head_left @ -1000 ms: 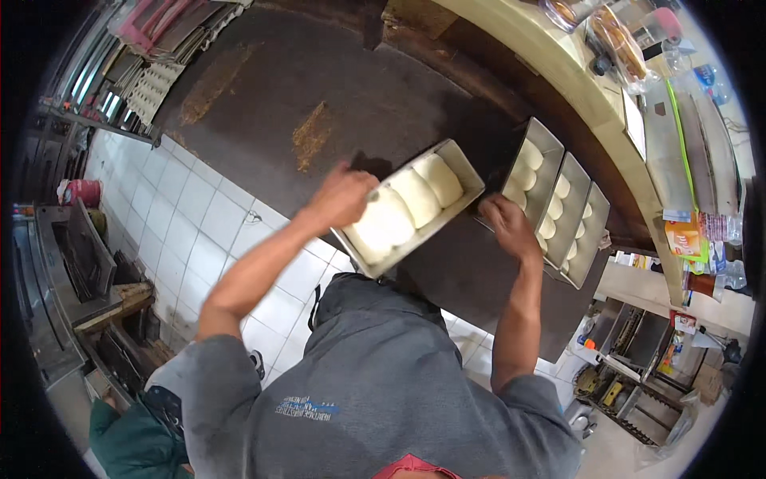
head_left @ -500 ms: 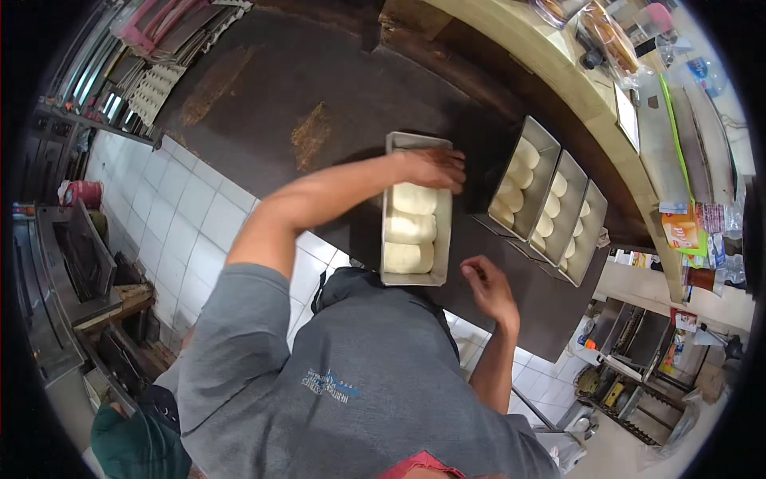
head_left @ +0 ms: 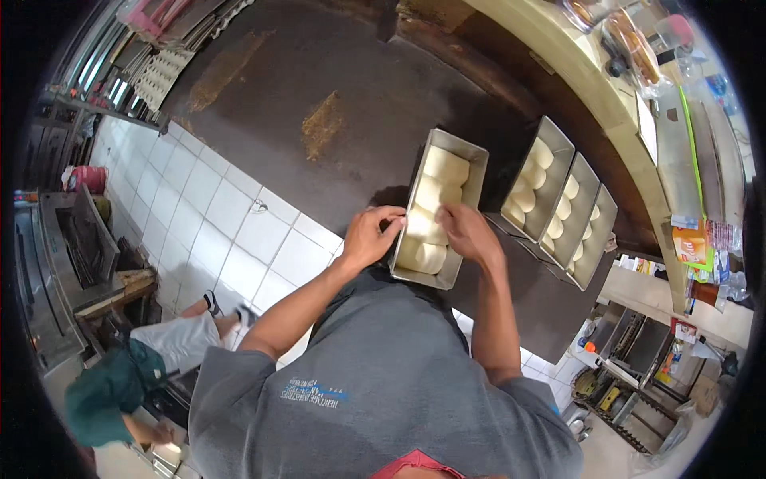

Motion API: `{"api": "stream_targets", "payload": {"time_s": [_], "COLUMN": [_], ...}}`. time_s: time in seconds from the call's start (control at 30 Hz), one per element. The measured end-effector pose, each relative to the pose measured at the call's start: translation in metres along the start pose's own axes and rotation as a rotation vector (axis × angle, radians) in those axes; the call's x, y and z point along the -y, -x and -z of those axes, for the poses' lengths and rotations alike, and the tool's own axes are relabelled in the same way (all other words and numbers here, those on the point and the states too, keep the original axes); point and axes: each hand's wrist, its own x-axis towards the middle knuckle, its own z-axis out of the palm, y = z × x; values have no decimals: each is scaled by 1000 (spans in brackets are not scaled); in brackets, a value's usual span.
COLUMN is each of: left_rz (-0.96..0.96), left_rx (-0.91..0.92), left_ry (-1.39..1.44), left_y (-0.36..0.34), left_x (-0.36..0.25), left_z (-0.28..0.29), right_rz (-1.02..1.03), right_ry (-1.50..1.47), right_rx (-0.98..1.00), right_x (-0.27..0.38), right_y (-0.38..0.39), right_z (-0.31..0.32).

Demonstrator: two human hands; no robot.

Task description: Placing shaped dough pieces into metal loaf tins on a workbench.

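A metal loaf pan [head_left: 427, 271] stands on the dark table in front of me, slightly angled. Inside it lie several smooth pale dough pieces [head_left: 445, 166] in a row. My left hand [head_left: 373, 234] pinches the pan's left rim between thumb and fingers. Over the right wall reaches my right hand [head_left: 472, 233], its bent fingers closed and touching the middle dough pieces; the hand itself hides whether anything is between the fingertips.
To the right, three more loaf pans [head_left: 556, 137] stand side by side with dough in them. A pale shelf [head_left: 614, 120] with packages runs along the far right. Stacked trays and an egg carton [head_left: 159, 76] fill the far left. Behind me on the left is another person [head_left: 120, 391].
My left hand has come back from the pan's far right corner to its left rim. The right hand has moved up into the pan. The pan now sits farther right and tilted.
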Motion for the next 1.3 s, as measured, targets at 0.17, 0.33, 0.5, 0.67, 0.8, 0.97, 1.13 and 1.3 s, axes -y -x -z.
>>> {"api": "stream_targets", "payload": {"time_s": [0.17,0.33,0.5,0.67,0.8,0.97,1.13,1.3], "left_rz": [90,178,171,163,155,221,264,224], "left_rx": [-20,-49,-30,-59,-7,-2,5,-26], "left_ry": [95,71,0,13,49,46,44,43], "left_y": [17,27,43,27,28,47,43,40], "left_x": [-11,-17,-22,-19,-22,-28,-29,-28], "left_z": [-12,-20,-28,-21,-20,-25,-21,-27], "right_rz": [-56,-60,31,165,222,343,415,449], "right_ry": [-2,38,167,306,387,508,603,691], "right_rx": [170,342,379,439,442,489,481,466], "right_x": [-5,-71,-58,-71,-72,-82,-96,-91], "right_y": [-92,-115,-173,-179,-213,-181,-166,-135], "right_z": [-67,-52,-57,-46,-30,-40,-26,-56]}}
